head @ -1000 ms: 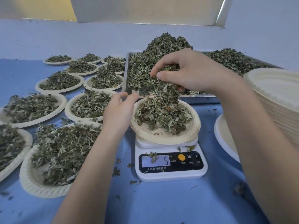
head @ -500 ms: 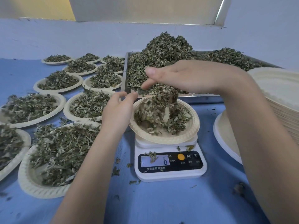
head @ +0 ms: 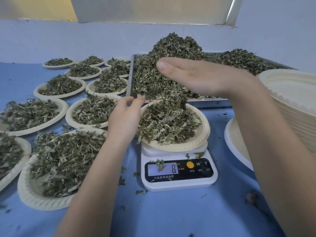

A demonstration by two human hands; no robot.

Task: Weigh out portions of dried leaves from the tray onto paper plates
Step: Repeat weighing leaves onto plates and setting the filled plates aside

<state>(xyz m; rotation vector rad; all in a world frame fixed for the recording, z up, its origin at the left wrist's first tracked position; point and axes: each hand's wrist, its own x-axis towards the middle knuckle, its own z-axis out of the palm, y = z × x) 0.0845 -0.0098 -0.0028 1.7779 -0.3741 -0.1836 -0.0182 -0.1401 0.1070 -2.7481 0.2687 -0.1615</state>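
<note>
A white kitchen scale (head: pixel 178 178) sits on the blue table (head: pixel 171 214), and a paper plate (head: pixel 196 142) heaped with dried leaves (head: pixel 168 123) rests on its platform. The scale's display (head: pixel 163 169) shows a digit that reads as 8, partly covered by a leaf scrap lying on the screen.

The right hand (head: pixel 196 76) hovers above the plate with fingers straight and held together, palm turned down and toward the person — it grips nothing. A clump of leaves hangs just beneath it, reaching down to the pile on the plate. The left hand (head: pixel 124 117) is at the plate's left rim, fingers gently curved with the tips up at the far edge of the rim; whether it actually pinches the rim I cannot tell.

Behind the scale stands a metal tray (head: pixel 130 77) carrying a large mound of loose dried leaves (head: pixel 172 53), its front edge just beyond the plate. To the left, filled paper plates (head: pixel 51 159) are laid out across the table in rows reaching back toward the wall, each holding its own portion. At the right edge a tall stack of empty paper plates (head: pixel 294 100) leans into view — under it lies a white plate (head: pixel 234 144). Leaf crumbs are scattered on the table around the scale.
</note>
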